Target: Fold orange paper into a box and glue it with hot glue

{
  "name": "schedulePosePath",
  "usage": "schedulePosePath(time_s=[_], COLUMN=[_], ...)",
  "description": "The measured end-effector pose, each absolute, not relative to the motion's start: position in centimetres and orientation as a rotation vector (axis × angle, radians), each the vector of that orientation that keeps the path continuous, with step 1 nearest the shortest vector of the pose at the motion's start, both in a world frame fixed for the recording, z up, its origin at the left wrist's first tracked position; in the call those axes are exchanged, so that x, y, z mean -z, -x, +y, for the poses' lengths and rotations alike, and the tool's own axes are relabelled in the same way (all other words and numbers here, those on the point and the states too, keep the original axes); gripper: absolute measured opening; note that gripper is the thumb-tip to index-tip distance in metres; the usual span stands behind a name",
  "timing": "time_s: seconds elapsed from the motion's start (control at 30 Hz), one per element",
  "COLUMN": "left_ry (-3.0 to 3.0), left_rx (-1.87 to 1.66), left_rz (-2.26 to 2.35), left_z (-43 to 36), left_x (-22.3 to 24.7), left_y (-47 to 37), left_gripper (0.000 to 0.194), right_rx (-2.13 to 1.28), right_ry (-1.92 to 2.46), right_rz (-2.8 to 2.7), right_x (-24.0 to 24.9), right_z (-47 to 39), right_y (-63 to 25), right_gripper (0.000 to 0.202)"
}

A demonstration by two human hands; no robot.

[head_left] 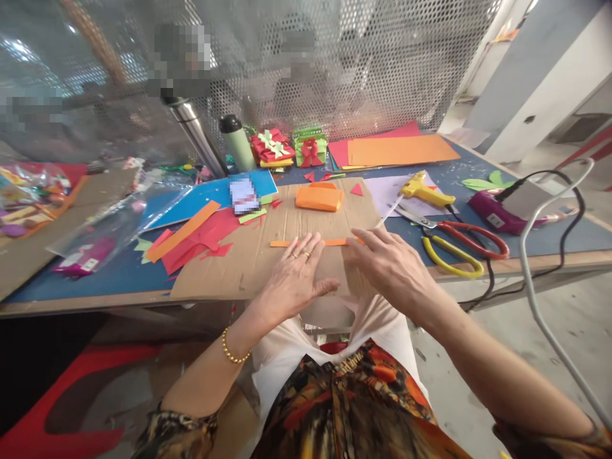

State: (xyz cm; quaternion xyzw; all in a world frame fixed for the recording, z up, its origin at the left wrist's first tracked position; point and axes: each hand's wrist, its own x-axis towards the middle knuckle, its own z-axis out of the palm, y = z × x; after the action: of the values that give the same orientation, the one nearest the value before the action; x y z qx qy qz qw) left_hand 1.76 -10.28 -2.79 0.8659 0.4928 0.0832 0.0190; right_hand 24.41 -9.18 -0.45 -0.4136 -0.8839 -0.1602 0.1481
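Note:
A narrow orange paper strip (335,242) lies across the cardboard sheet (229,277) near the table's front. My left hand (296,271) rests flat with its fingertips on the strip's left part, thumb apart. Over the strip's right end, my right hand (385,261) has its fingers bent downward; its fingertips partly hide that end, so I cannot tell whether they pinch it. Just beyond the strip sits a small folded orange paper box (318,198). To the right are a yellow glue gun (425,189) and scissors (459,239) with red and yellow handles.
Red paper scraps (201,239) and a phone (244,195) lie to the left. Two bottles, a steel flask (198,134) and a green one (238,143), stand behind. Finished-looking red (272,148) and green paper boxes (310,148) sit at the back. Cables (530,268) hang at the right edge.

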Motion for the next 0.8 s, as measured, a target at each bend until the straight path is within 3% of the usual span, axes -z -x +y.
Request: schedulePosePath(time_s=[0.13,0.27,0.43,0.63,0.8], left_ry=[-2.738,-2.766,-2.841,-2.860,-2.545], left_rx=[-0.381,-0.488,-0.321,-0.085,-0.435], left_rz=[1.526,1.583,1.641,1.647,1.544], left_z=[-10.5,-10.3,-8.5,-5.1,-1.7], left_x=[2.9,2.0,0.1,-1.5,-4.1], left_y=[-1.2,-1.3,-3.4,-4.6,-3.2], left_gripper=[0.084,0.056,0.024,0.029,0.026], right_rx=[0.390,0.448,0.395,-0.054,-0.381], right_ry=[1.207,1.172,1.267,1.306,1.180], right_rz=[-2.693,-2.711,-2.689,-2.519,-2.260], right_x=[0.7,0.7,0.2,-0.8,-2.5], right_z=[-7.3,-6.5,-5.5,-4.0,-0.4], right_y=[-23.3,-23.3,-23.0,-23.9,-23.9], right_gripper=[0.018,0.017,0.019,0.024,0.026])
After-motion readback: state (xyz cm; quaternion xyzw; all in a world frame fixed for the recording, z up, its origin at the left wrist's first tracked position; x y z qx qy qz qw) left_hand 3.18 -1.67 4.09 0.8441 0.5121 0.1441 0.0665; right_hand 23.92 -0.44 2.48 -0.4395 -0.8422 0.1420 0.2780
